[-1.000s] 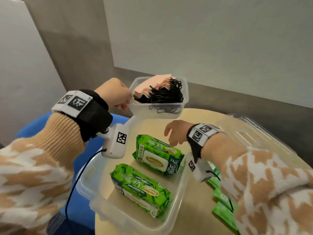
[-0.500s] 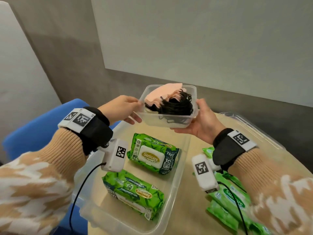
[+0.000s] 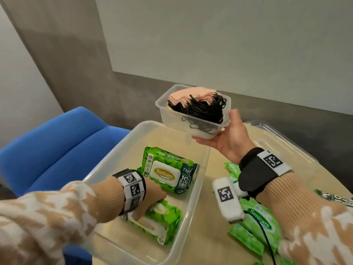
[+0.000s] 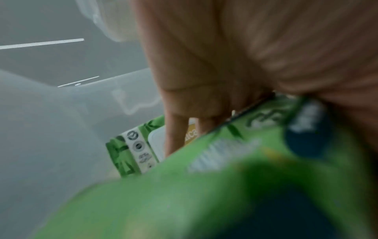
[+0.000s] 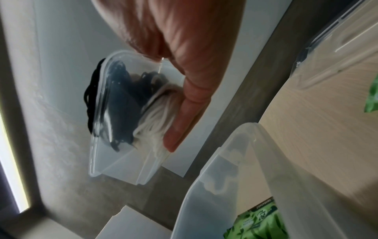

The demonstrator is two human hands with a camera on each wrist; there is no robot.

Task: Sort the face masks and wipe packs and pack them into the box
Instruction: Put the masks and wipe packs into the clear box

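Observation:
A small clear tub (image 3: 172, 117) (image 5: 114, 163) filled with peach and black face masks (image 3: 198, 104) is held in the air above the far end of the big clear box (image 3: 118, 146). My right hand (image 3: 227, 136) grips it from below and from the right side, thumb up along its wall. Two green wipe packs lie in the box. My left hand (image 3: 150, 201) is down in the box, fingers curled over the top of the near pack (image 3: 162, 220) (image 4: 204, 186). The far pack (image 3: 168, 171) (image 4: 132, 150) lies flat beyond it.
Several smaller green wipe packs (image 3: 256, 226) lie on the wooden table (image 3: 215, 188) right of the box. The clear box lid (image 3: 286, 150) rests at the far right. A blue chair (image 3: 57, 142) stands to the left, and a grey wall behind.
My left hand let go of the mask tub and dropped into the box onto the near wipe pack. The right hand now holds the tub alone, a little further right.

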